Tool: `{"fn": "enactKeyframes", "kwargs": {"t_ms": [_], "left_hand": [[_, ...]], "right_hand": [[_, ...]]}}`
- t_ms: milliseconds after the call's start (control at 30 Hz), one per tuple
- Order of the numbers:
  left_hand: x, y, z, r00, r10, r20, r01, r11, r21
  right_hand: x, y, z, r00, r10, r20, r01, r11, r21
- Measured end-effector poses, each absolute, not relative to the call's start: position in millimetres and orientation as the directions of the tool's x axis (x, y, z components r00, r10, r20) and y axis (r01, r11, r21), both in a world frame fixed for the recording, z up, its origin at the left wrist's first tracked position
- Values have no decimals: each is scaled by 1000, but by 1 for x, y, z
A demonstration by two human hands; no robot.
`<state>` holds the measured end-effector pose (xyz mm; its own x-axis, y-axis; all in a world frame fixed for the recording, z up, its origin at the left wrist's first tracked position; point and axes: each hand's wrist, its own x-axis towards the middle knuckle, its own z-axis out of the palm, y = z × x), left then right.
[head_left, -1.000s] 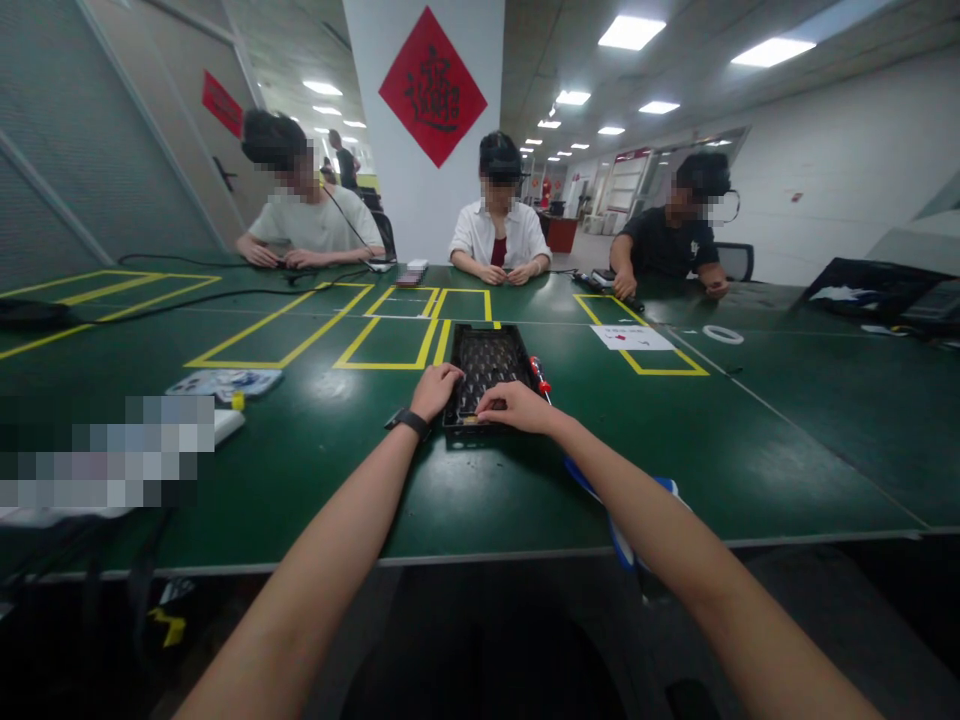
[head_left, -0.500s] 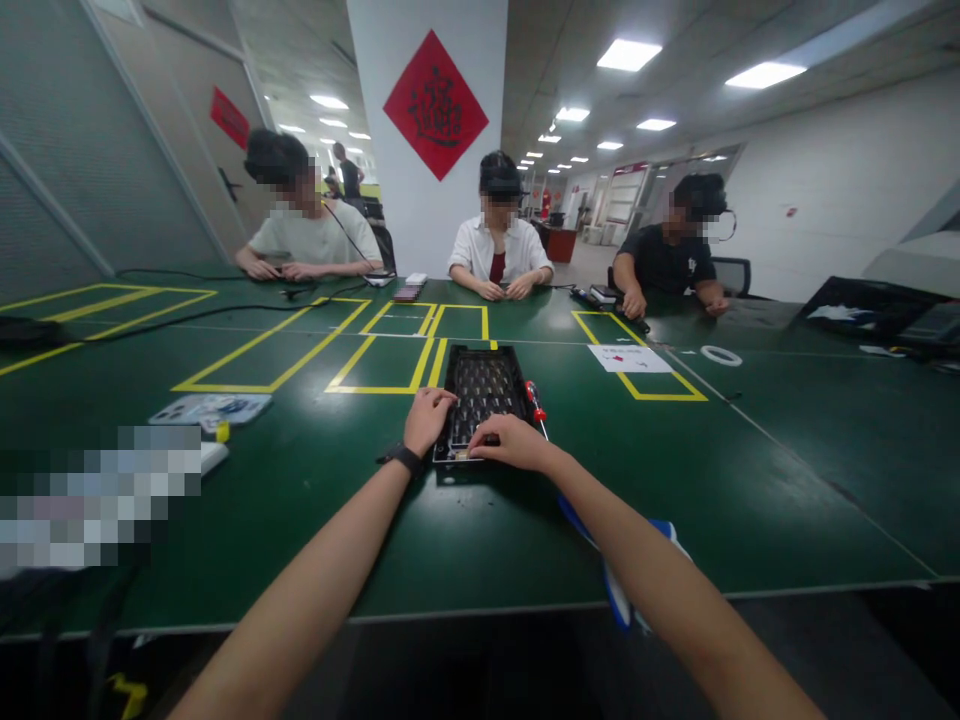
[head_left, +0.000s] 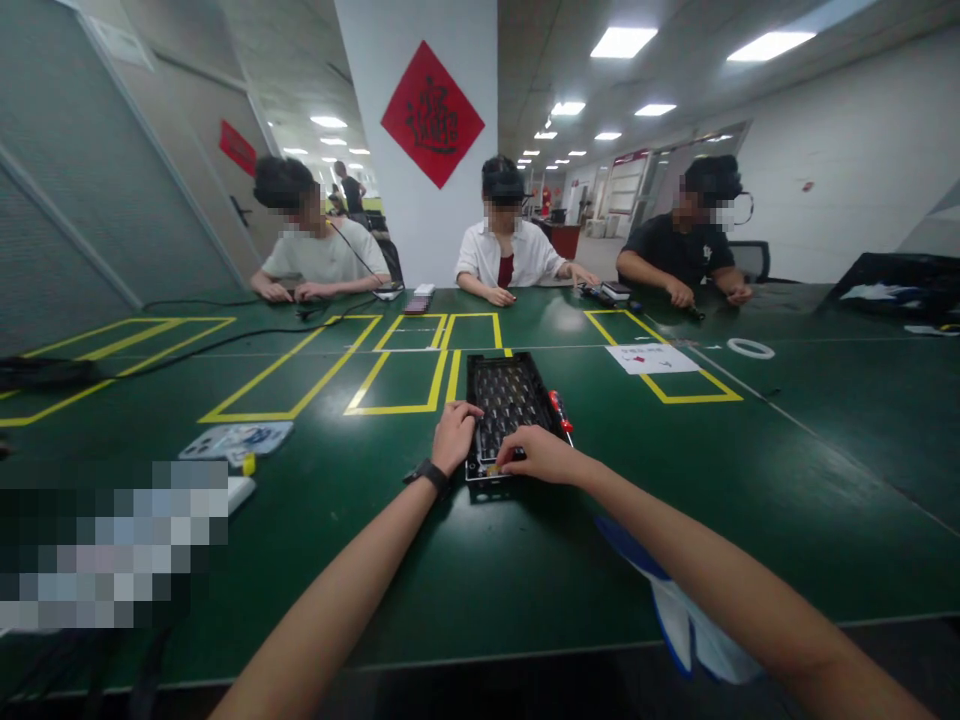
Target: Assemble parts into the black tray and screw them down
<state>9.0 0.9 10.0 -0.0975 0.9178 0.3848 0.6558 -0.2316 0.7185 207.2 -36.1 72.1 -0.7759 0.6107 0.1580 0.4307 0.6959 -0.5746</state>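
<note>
A black tray [head_left: 510, 385] with many small pockets lies on the green table [head_left: 525, 560] in front of me. My left hand [head_left: 453, 436] rests curled on the tray's near left corner; a black watch sits on that wrist. My right hand [head_left: 538, 455] is at the tray's near edge, its fingers pinched around a small yellowish part [head_left: 493, 468]. A red-handled screwdriver [head_left: 560, 407] lies along the tray's right side.
Three people sit across the table, hands on small devices. Yellow tape boxes mark the table top. A white paper [head_left: 651, 358] and a tape ring [head_left: 750, 347] lie to the right, a phone-like device [head_left: 236, 440] to the left. A blue-and-white thing [head_left: 686, 620] lies under my right arm.
The view has shifted slightly; both hands stay at the tray's near edge. The right hand's fingers have closed tighter on the small part.
</note>
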Motion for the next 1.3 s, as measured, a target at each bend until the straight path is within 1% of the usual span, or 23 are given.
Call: {"fn": "enactKeyframes", "kwargs": {"t_ms": [67, 133, 200, 300, 400, 567, 767, 867, 1033, 1133, 1300], "left_hand": [[10, 3, 10, -94, 914, 396, 661, -240, 711], [10, 5, 10, -97, 915, 392, 663, -234, 711], [10, 6, 10, -99, 921, 376, 660, -222, 718], [9, 8, 9, -110, 931, 349, 635, -205, 745], [8, 8, 7, -148, 928, 342, 583, -197, 788], [7, 5, 7, -171, 930, 326, 523, -195, 830], [5, 2, 12, -153, 949, 274, 474, -173, 863], [5, 2, 12, -151, 949, 277, 469, -178, 865], [7, 0, 11, -143, 939, 312, 505, -202, 839], [6, 0, 10, -131, 933, 336, 531, -220, 818], [5, 1, 7, -103, 939, 328, 537, -225, 813]], "right_hand": [[208, -38, 69, -737, 649, 188, 443, 674, -591], [210, -42, 68, -708, 663, 244, 447, 688, -572], [212, -45, 68, -697, 656, 290, 452, 716, -532], [215, -47, 68, -709, 632, 313, 447, 746, -494], [217, -44, 65, -712, 632, 307, 435, 740, -513], [218, -39, 60, -706, 664, 245, 459, 693, -556], [218, -39, 61, -680, 675, 286, 452, 693, -561], [217, -39, 61, -681, 676, 282, 459, 694, -555], [218, -38, 58, -667, 704, 243, 479, 656, -584], [218, -40, 57, -658, 702, 271, 489, 673, -556], [217, -42, 57, -671, 677, 303, 478, 706, -522]]}}
